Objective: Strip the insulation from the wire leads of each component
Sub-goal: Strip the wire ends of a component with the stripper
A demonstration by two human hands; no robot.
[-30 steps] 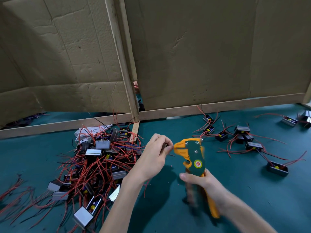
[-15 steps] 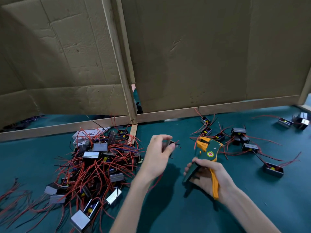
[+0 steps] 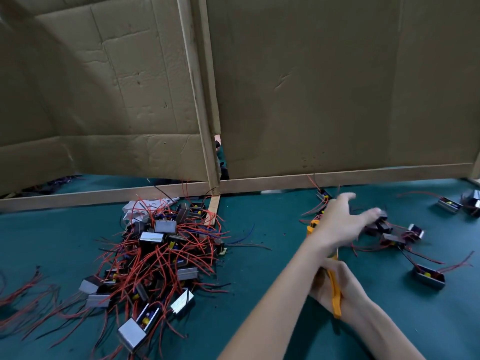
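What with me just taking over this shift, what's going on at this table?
A person is working through small components with red wire leads on a green table. The right hand grips a yellow-handled wire stripper low over the table. The left hand, blurred, reaches across it with fingers stretched toward the scattered components on the right. A big tangled pile lies on the left. No lead is in the stripper right now.

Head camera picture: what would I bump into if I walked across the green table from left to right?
loose red wires → big tangled pile of components → yellow-handled wire stripper → lone component with red leads → component at the right edge
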